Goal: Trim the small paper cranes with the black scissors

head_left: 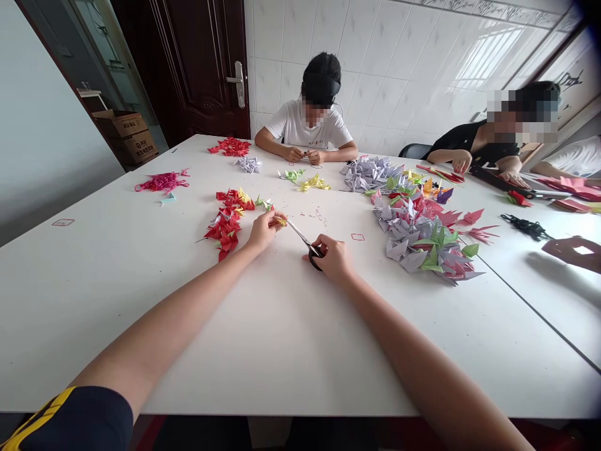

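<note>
At centre frame, the left hand (265, 230) pinches a yellow paper piece (282, 222), seemingly to steady it! The right hand (333, 255) grips the scissors (307, 242), angled its way

Smooth white table (263, 332), matt red folded-paper bits (226, 227) on it, shiny metal scissors (303, 237) with black plasticky handles (312, 260) over it.

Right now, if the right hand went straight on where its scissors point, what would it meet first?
Probably the small yellow piece in the left hand; the scissors end very near it, though depth is unclear.
</note>
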`<control>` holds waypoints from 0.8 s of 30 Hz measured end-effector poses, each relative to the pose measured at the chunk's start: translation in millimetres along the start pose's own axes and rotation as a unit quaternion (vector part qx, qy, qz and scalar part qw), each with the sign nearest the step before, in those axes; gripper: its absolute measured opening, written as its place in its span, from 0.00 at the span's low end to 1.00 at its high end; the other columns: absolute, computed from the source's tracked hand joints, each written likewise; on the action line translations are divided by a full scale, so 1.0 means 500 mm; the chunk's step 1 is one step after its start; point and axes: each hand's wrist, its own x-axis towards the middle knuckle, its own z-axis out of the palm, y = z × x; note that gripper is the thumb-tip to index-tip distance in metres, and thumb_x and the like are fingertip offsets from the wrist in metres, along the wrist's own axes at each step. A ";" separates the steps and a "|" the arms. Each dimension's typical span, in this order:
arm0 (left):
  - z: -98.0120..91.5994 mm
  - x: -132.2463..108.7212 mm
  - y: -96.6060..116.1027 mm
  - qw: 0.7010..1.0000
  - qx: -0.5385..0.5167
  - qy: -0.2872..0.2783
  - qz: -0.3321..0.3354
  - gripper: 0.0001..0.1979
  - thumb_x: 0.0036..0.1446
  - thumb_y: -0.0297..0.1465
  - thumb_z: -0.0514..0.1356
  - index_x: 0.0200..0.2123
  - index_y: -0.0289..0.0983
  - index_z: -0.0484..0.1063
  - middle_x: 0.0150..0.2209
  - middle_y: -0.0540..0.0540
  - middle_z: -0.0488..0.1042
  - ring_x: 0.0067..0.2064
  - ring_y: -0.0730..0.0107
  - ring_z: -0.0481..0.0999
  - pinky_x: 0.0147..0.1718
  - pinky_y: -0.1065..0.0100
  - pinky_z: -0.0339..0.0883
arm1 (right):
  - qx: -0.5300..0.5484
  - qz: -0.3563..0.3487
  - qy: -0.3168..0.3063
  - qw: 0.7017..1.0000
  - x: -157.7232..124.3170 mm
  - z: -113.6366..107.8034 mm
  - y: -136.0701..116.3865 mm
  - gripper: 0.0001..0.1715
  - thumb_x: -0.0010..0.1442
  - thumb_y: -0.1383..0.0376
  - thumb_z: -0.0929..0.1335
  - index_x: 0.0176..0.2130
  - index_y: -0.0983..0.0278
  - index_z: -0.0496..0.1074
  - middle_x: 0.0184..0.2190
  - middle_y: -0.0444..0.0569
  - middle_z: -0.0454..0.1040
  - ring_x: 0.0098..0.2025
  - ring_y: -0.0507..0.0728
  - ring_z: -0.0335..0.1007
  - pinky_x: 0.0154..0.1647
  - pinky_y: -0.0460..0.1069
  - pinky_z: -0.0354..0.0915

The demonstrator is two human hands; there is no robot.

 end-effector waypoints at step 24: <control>-0.001 -0.010 0.014 0.999 0.004 0.033 -0.005 0.13 0.48 0.29 0.61 0.35 0.38 0.59 0.27 0.53 0.70 0.34 0.71 0.74 0.34 0.70 0.65 | 0.081 -0.005 0.037 0.996 -0.003 0.018 0.007 0.19 0.44 0.51 0.74 0.29 0.59 0.67 0.20 0.38 0.62 0.22 0.51 0.54 0.25 0.46 0.53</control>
